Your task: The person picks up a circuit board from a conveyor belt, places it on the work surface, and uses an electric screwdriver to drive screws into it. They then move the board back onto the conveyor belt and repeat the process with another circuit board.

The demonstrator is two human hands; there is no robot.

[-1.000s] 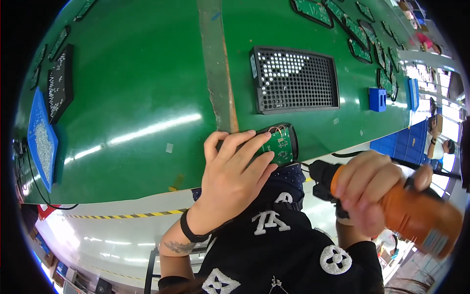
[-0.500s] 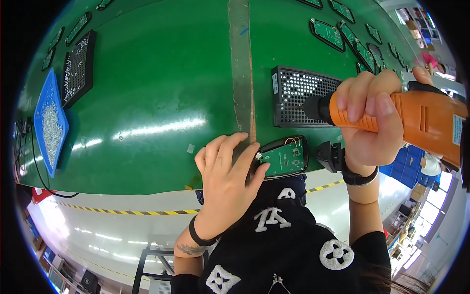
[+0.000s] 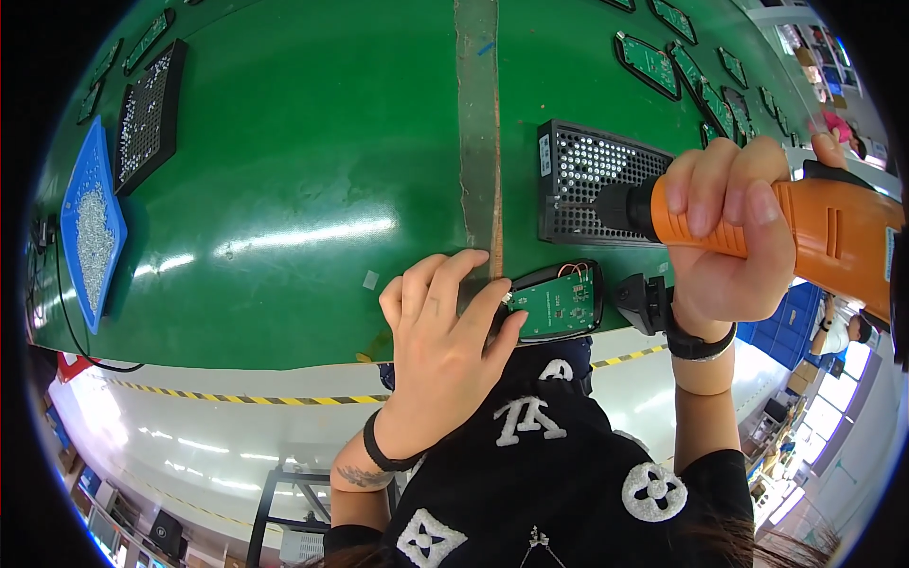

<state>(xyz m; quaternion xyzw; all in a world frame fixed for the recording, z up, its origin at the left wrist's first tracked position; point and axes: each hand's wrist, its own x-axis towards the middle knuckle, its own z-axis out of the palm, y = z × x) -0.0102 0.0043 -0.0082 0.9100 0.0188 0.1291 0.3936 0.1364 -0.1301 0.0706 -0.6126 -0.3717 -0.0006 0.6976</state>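
My right hand (image 3: 729, 237) is wrapped round an orange electric screwdriver (image 3: 833, 227) with a black nose. The nose points left, over a black perforated screw tray (image 3: 549, 204) whose holes are partly filled with shiny screws. The tip itself is hard to make out against the holes. Below that tray, at the table's near edge, lies a black housing with a green circuit board (image 3: 554, 310) in it. My left hand (image 3: 440, 331) grips the housing's left end, thumb on the near side and fingers curled over the far side, hiding that end.
A blue tray (image 3: 118, 227) of loose screws and a second black perforated tray (image 3: 166, 142) stand at the far left of the green table (image 3: 312, 123). Several more boards in housings (image 3: 649, 66) lie at the back right. A black clamp-like block (image 3: 642, 301) sits by my right wrist.
The view has shifted slightly, so the table's things appear a little displaced. Both hands keep their holds, and the screwdriver's nose stays over the screw tray.
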